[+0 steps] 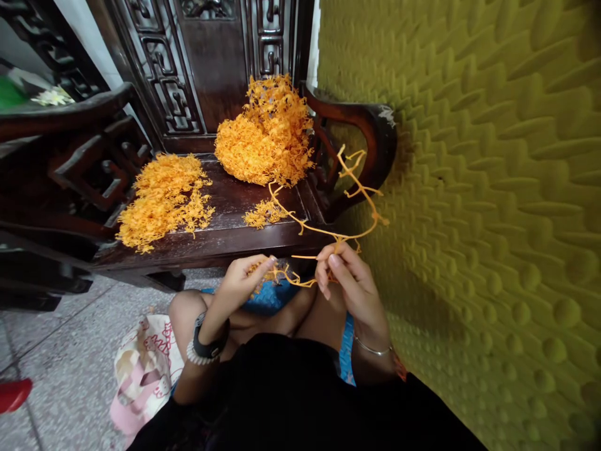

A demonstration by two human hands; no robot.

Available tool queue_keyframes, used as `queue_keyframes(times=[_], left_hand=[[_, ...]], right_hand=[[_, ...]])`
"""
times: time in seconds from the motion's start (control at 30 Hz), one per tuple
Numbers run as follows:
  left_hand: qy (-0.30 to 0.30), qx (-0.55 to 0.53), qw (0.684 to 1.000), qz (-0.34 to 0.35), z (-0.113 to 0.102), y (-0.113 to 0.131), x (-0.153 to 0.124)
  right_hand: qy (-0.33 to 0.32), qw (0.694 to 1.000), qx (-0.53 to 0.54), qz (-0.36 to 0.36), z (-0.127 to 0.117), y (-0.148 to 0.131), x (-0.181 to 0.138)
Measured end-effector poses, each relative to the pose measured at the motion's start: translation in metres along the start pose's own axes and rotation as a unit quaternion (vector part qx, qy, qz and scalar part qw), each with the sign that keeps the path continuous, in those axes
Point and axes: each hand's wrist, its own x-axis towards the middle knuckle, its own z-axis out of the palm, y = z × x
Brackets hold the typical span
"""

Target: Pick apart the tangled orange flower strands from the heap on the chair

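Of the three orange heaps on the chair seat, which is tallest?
The back-right heap, piled against the chair back; the left heap lies flat and the front one is tiny.

Both hands, left (pixel 244 275) & right (pixel 345 275), pinch orange plastic sprue (pixel 328 233) w/ fingertips, near bench (pixel 225 235).

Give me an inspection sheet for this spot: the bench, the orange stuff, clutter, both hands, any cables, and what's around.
Surface: dark wooden bench, carved back.
Job's things: thin orange strand held in both hands, looping up to the right; big orange heap at the back; flatter orange pile on the left; small orange clump near the front edge.
Clutter: patterned cloth bag on the floor; red object at the left edge.
Grippers: left hand and right hand both pinch the strand.
Cables: nothing seen.
Surroundings: yellow-green bumpy wall on the right; speckled tiled floor.
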Motion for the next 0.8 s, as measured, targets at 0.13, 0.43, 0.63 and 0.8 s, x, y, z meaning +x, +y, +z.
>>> queue_keyframes(times=[0.13,0.43,0.63,0.8], left_hand=[[0.184,-0.026,0.983,-0.002,-0.007,-0.018,0.005],[0.424,0.131,0.896,0.002,-0.049,-0.054,0.025],[0.48,0.039,0.876,-0.005,-0.101,-0.066,0.019],[0.351,0.174,0.92,0.029,-0.069,-0.047,0.047]], right_hand=[[-0.035,0.998,0.021,0.037,0.011,0.0,-0.004],[-0.083,0.988,0.092,0.092,0.059,0.005,-0.017],[0.061,0.987,0.11,0.097,0.015,0.004,-0.03],[0.188,0.978,0.021,0.086,-0.012,0.041,-0.027]])
